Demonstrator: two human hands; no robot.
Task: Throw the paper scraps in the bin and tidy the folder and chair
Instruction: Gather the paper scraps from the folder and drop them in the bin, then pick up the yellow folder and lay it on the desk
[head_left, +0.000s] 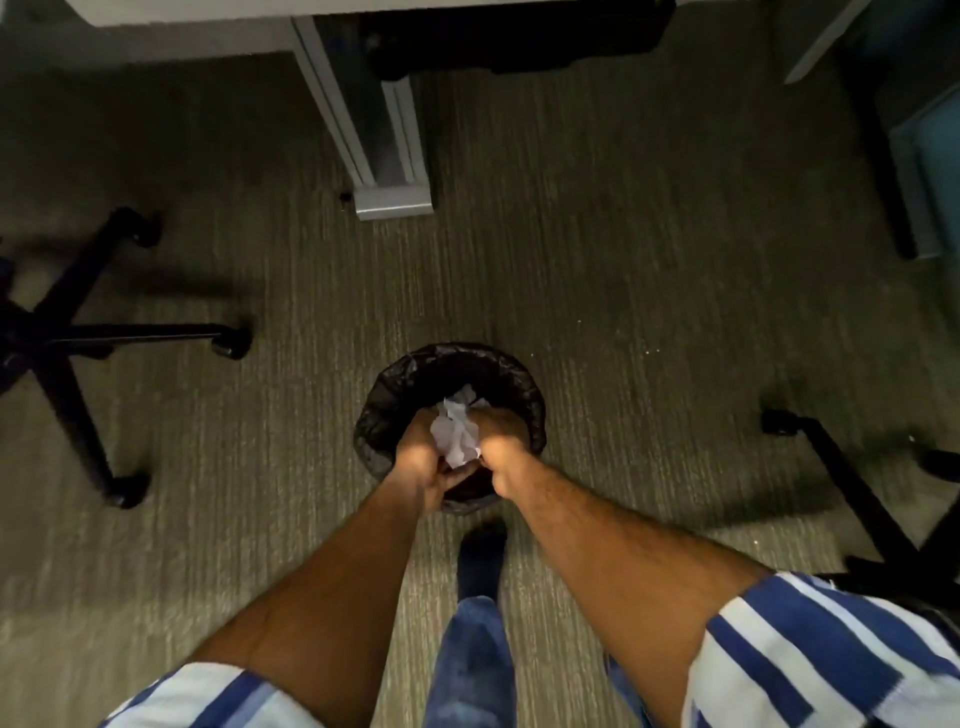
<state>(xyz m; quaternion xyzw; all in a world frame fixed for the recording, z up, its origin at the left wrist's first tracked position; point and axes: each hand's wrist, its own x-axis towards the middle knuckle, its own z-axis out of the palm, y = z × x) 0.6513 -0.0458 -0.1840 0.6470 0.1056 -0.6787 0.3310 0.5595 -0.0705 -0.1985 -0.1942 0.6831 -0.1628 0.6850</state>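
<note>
A small round bin (410, 369) lined with a black bag stands on the carpet straight below me. White crumpled paper scraps (456, 431) are bunched between both hands right over the bin's mouth. My left hand (418, 457) grips the scraps from the left, and my right hand (501, 434) grips them from the right. One chair's black wheeled base (78, 332) stands at the left. No folder is in view.
A white desk leg (379, 130) rises beyond the bin. A second chair base (852, 488) sits at the right. A dark stand with a blue-grey object (919, 171) is at far right. My foot (480, 556) is just behind the bin.
</note>
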